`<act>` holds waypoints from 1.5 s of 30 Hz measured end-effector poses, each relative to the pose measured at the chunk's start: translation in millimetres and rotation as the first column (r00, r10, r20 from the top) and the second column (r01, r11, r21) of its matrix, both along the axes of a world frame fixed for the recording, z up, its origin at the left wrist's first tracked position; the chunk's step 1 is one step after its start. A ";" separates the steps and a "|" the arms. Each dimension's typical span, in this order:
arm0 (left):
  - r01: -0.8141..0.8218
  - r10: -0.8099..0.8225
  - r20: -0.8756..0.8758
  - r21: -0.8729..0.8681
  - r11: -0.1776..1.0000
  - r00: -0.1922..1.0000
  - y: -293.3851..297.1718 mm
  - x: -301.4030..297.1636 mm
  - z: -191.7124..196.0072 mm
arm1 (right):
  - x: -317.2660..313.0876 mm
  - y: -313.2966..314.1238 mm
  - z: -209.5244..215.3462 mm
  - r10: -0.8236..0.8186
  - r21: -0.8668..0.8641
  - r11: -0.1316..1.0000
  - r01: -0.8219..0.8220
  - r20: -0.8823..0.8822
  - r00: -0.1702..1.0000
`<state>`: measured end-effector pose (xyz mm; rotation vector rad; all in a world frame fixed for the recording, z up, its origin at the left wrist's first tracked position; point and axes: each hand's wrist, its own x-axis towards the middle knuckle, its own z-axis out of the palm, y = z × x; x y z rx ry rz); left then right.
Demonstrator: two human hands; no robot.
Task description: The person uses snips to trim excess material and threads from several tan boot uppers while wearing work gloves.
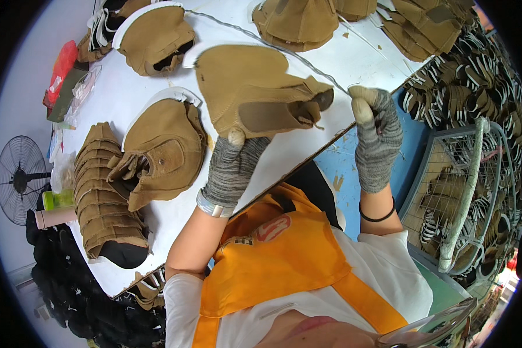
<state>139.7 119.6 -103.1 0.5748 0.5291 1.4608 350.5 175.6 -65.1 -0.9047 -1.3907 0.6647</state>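
Your left hand (238,165) grips the brown suede piece (243,81) at its near edge, over the white table (107,95) — thumb pressed on top, the other fingers hidden beneath. Your right hand (379,136) is raised beside it, thumb and forefinger pressed together, seemingly pinching the end of the grey cord (301,59). To work well, brace the suede firmly with that left thumb, clear of the dark panel (264,118), so it doesn't twist. Draw the cord evenly rather than jerking it — it runs close behind the suede and near the stacked brown pieces (296,26), where slack could catch.
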 end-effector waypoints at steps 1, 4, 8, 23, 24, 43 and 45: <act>-0.026 0.026 0.008 -0.005 1.000 1.000 0.2 -1.9 -1.5 | 1.0 -9.0 3.4 0.030 -0.161 0.987 -0.025 0.027 0.999; -0.069 0.069 0.007 -0.017 0.997 0.998 0.0 -3.0 -5.8 | 0.0 -13.5 0.5 0.202 -0.130 0.976 -0.174 0.258 0.945; -0.053 0.052 -0.023 -0.042 0.998 0.998 -0.2 -4.1 -9.9 | -12.7 -17.1 -3.9 0.228 -0.266 0.956 -0.126 0.397 0.889; -0.049 0.051 0.049 -0.041 0.998 0.997 3.9 -2.4 -7.1 | 76.9 -7.2 -7.2 0.312 -0.266 0.948 -0.172 0.687 0.657; -0.050 0.053 0.050 -0.046 0.998 0.997 3.0 -1.7 -8.3 | 77.0 -8.0 -7.0 0.188 -0.208 0.976 -0.062 0.669 0.719; 0.101 -0.100 0.063 -0.020 0.995 0.993 -13.0 -20.5 -8.3 | -30.6 -6.8 -1.2 0.280 -0.249 0.928 -0.277 -0.023 0.960; 0.164 -0.168 0.254 0.039 0.986 0.952 -12.6 -23.2 -11.6 | -33.2 -10.1 -1.2 0.255 -0.235 0.940 -0.247 0.007 0.967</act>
